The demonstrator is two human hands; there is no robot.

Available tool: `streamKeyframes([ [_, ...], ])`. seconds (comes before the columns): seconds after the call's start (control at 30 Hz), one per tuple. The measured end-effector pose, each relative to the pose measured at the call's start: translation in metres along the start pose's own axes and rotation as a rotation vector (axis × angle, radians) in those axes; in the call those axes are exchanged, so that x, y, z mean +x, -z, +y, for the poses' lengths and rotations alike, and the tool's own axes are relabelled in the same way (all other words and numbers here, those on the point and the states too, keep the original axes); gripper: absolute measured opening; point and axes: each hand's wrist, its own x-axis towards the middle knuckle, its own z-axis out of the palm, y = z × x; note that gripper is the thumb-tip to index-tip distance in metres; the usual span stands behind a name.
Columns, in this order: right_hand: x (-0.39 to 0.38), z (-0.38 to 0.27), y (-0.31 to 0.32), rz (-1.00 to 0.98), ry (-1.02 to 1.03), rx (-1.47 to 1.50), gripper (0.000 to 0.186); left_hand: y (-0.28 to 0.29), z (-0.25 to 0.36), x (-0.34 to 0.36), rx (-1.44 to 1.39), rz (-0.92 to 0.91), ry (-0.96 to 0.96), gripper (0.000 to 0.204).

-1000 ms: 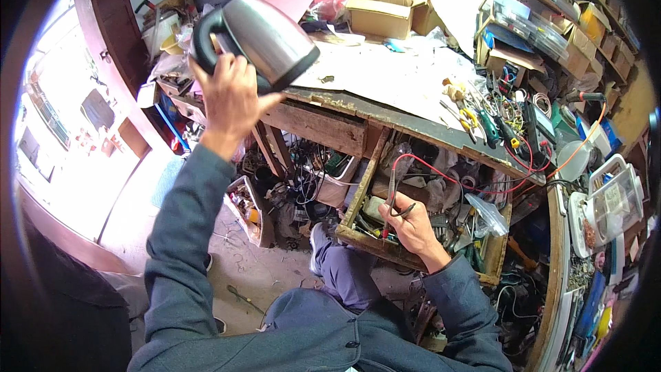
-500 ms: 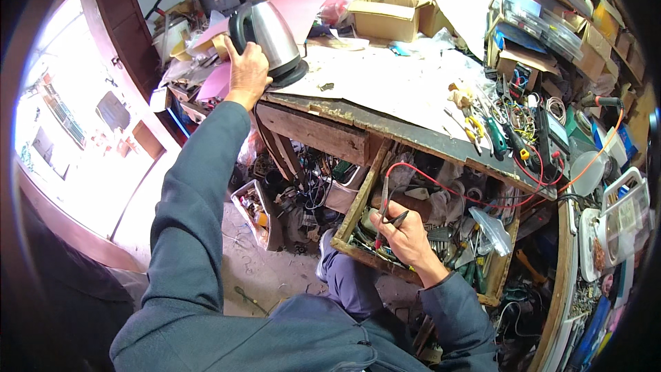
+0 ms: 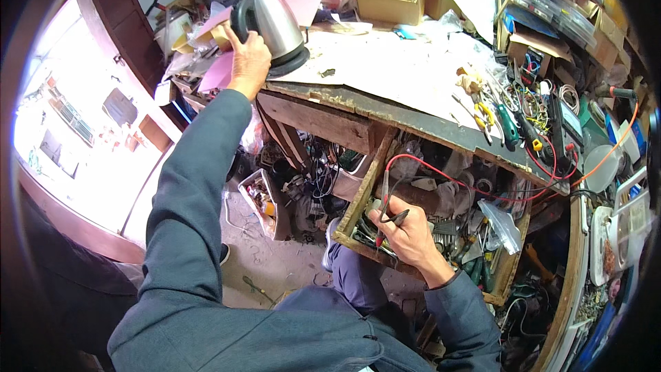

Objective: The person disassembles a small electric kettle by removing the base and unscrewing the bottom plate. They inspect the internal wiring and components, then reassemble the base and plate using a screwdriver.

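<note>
An electric kettle (image 3: 279, 24) with a steel body and black handle stands on its black base (image 3: 292, 62) at the left end of the workbench. My left hand (image 3: 249, 62) is closed at the lower part of the handle, just above the bench edge; some fingertips are hidden against the kettle. Over the open drawer, my right hand (image 3: 406, 234) grips a pair of test probes (image 3: 383, 196), one red and one black. From them a red lead (image 3: 441, 173) loops back across the drawer to the bench's right side.
The wooden drawer (image 3: 365, 196) is full of tools and parts. Pliers and screwdrivers (image 3: 506, 124) crowd the bench's right end, near a soldering iron (image 3: 616, 91). A cardboard box (image 3: 389, 3) stands at the back. On the floor sits a bin of parts (image 3: 265, 203).
The view has shifted slightly. My left hand stays at the kettle handle, its thumb now more raised. The right hand still holds the probes over the drawer, with little movement.
</note>
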Motion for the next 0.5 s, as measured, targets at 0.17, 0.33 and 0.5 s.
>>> streamKeyframes([
  [0.17, -0.004, 0.005, -0.002, 0.013, 0.01, -0.009, 0.021, 0.008, 0.004, -0.011, 0.039, -0.043, 0.047, 0.038],
  [0.33, -0.002, 0.009, 0.0, 0.01, 0.031, -0.081, 0.021, 0.02, 0.009, 0.0, 0.08, -0.123, 0.048, 0.031],
  [0.5, -0.004, -0.002, 0.003, 0.002, -0.032, 0.0, 0.019, 0.018, 0.003, -0.002, 0.042, -0.127, 0.044, 0.037],
])
